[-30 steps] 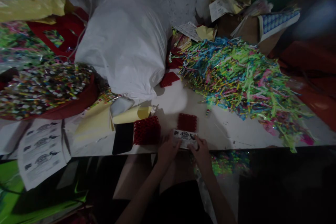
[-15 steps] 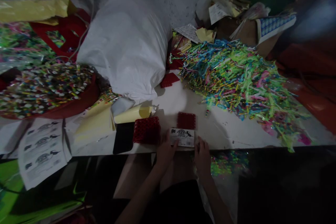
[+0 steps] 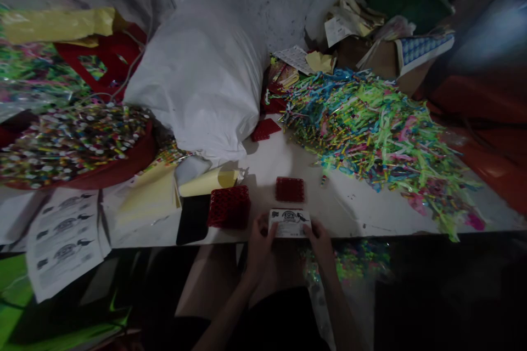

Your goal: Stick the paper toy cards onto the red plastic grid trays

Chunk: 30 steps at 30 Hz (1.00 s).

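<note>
Holding white card point(image 3: 290, 223) marked "TOY" between left hand point(image 3: 259, 238), right hand point(image 3: 320, 239).

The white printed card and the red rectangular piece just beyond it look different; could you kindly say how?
The white printed card bears black print, while the red rectangular piece shows none. The white printed card is held between the left hand and right hand; the red rectangular piece lies untouched on the table. Both look roughly oblong.
</note>
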{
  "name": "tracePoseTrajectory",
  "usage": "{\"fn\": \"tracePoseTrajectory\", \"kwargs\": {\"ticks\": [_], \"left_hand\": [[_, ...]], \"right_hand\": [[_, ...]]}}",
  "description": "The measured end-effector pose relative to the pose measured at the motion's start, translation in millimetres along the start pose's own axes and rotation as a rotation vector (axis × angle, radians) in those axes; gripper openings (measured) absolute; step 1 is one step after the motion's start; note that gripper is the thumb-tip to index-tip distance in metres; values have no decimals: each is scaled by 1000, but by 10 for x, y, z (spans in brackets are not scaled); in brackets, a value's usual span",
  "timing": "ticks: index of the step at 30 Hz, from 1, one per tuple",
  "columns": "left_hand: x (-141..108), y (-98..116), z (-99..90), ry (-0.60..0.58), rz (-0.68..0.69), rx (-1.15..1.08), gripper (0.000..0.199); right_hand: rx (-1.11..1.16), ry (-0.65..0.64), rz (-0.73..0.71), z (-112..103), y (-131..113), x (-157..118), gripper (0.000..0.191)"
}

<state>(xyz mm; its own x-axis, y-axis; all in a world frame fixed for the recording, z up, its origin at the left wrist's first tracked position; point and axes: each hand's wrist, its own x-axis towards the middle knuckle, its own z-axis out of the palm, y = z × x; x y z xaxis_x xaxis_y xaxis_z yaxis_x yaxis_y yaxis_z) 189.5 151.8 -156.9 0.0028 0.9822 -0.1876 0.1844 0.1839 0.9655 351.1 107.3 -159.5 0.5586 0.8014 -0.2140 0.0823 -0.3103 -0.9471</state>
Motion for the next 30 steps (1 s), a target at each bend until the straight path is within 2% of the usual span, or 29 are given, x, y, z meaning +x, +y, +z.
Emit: {"fn": "tracePoseTrajectory", "kwargs": {"ticks": [6,10,13,17,21,24,27,30], "left_hand": [[-10,15,-27,-86,-44,-146,62],[14,53,-69,-222,-167,-297,56],[-17,102,-91,-276,-267,-449,52],[-149,302,-81,-281,-344,-676,55],[-278,611,-64,-370,-344,-896,58],[-318,774,-89,-438,-392,-974,57],[-310,831,-150,-476,-451,-969,54],[-242,784,-218,-380,-411,-834,43]], "right_hand": [[535,-77,283,-68,-153,-93,38],[665,-62,330,-130,-204,-105,36],[714,-88,344,-155,-254,-138,35],[866,-146,427,-97,-353,-247,32],[1001,-172,532,34,-447,-358,32],[1030,-249,537,123,-519,-420,40],[1009,-316,513,171,-569,-466,43],[861,-324,360,148,-580,-485,46]]}}
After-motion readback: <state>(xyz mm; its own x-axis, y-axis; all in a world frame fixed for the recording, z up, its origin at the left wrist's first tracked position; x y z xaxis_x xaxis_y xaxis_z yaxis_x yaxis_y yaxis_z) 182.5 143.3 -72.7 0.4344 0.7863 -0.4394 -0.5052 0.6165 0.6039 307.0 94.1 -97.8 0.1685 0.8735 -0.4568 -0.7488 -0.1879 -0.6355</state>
